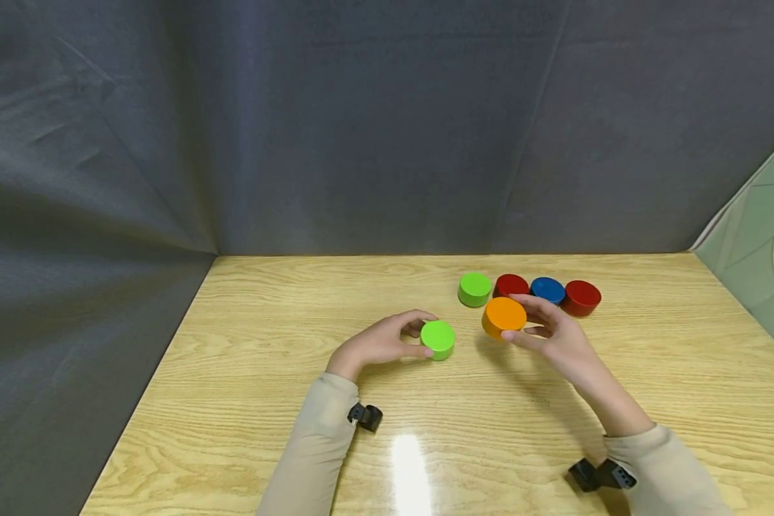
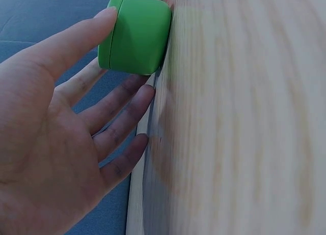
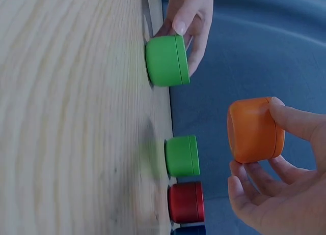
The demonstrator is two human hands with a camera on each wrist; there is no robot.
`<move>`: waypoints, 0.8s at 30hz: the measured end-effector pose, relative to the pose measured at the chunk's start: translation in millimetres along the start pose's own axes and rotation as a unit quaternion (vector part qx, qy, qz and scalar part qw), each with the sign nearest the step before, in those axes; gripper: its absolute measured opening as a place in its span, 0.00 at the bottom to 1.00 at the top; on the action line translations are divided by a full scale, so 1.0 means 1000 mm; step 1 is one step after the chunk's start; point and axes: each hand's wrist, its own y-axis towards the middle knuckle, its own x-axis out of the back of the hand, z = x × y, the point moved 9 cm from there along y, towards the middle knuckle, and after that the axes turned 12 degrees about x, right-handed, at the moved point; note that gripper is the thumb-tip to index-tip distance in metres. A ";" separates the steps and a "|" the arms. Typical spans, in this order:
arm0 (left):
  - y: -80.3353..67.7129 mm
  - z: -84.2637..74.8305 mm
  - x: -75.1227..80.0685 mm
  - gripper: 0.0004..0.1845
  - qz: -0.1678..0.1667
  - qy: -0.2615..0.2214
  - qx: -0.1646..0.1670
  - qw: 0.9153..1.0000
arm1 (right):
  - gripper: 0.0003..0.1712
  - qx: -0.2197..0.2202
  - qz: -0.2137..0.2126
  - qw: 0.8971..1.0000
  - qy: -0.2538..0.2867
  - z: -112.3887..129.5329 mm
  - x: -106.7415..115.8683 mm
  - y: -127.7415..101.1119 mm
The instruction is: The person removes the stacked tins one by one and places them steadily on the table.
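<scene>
The left hand (image 1: 379,344) lies low on the counter (image 1: 264,401) with its fingers curled around a green disc (image 1: 438,339). In the left wrist view the thumb (image 2: 76,39) touches the top edge of this disc and the other fingers reach to its side; the disc stands flat on the wood.

The right hand (image 1: 555,337) pinches an orange disc (image 1: 504,317) between thumb and fingers. In the right wrist view this disc (image 3: 254,129) is lifted clear of the counter, tilted a little, with the fingertips (image 3: 237,186) under its edge.

Just beyond the right hand stands a row of discs on the counter: a second green disc (image 1: 474,289), a red disc (image 1: 511,285), a blue disc (image 1: 547,289) and another red disc (image 1: 581,297), close beside each other.
</scene>
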 end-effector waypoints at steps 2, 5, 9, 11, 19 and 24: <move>0.000 0.000 0.000 0.31 0.000 -0.001 0.000 1.000 | 0.35 0.002 -0.002 1.000 -0.003 -0.002 0.003 -0.001; 0.000 -0.001 0.000 0.31 0.002 -0.002 0.000 1.000 | 0.35 0.007 -0.007 1.000 -0.007 -0.004 0.009 -0.003; 0.000 -0.002 -0.001 0.31 0.001 -0.001 -0.001 1.000 | 0.35 0.005 -0.015 1.000 -0.010 -0.007 0.017 -0.006; 0.000 -0.003 -0.001 0.31 0.001 -0.002 -0.001 1.000 | 0.36 0.001 -0.016 1.000 -0.013 -0.008 0.021 -0.008; -0.001 -0.003 -0.002 0.30 0.004 -0.006 -0.002 1.000 | 0.36 -0.004 -0.030 0.999 -0.028 -0.012 0.036 -0.014; -0.001 -0.003 -0.002 0.31 0.005 -0.004 0.000 1.000 | 0.37 -0.015 -0.036 0.999 -0.034 -0.017 0.045 -0.018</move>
